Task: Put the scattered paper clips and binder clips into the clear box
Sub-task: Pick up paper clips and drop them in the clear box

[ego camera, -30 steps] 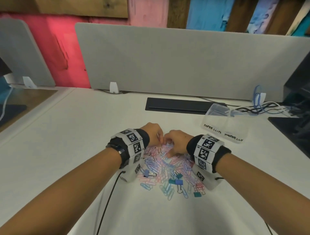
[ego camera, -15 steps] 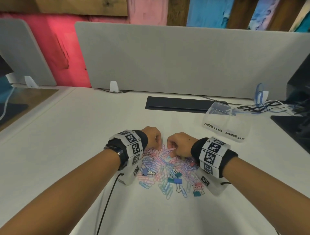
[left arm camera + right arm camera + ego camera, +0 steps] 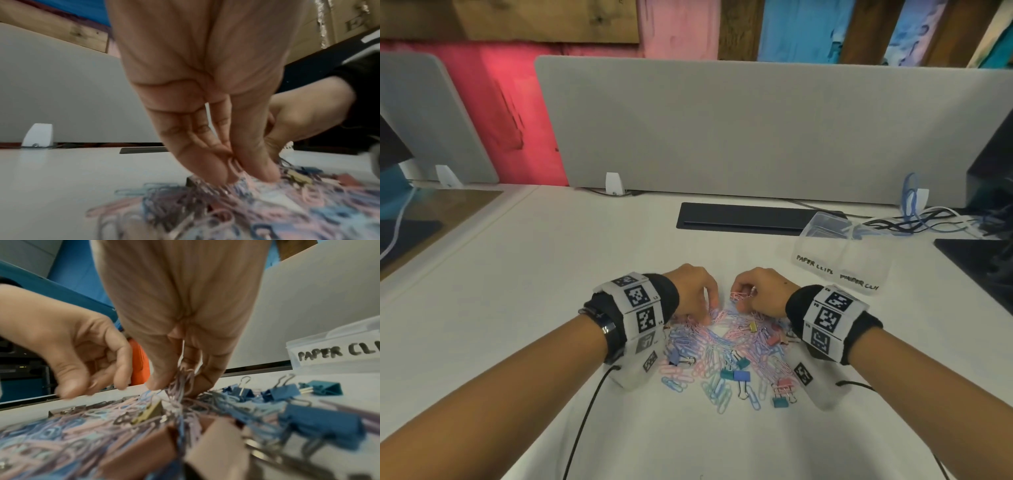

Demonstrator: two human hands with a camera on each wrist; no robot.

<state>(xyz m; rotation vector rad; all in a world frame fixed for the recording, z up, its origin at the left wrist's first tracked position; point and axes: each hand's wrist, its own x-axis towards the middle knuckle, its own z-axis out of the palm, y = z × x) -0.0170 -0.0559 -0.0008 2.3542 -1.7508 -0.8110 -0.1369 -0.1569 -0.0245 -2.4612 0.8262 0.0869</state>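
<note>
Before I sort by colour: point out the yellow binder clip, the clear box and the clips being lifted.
Yellow metal binder clip [image 3: 752,326], head view, body.
Clear plastic box [image 3: 822,244], head view, front wall.
Pastel paper-clip bunch [image 3: 180,382], right wrist view, middle.

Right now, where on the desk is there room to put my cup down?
Bare desk lies left of the left hand, between the clip pile and the black cable tray, and near you below the pile. It is crowded at the pile under both hands and at the right by the clear box and cables.
</note>
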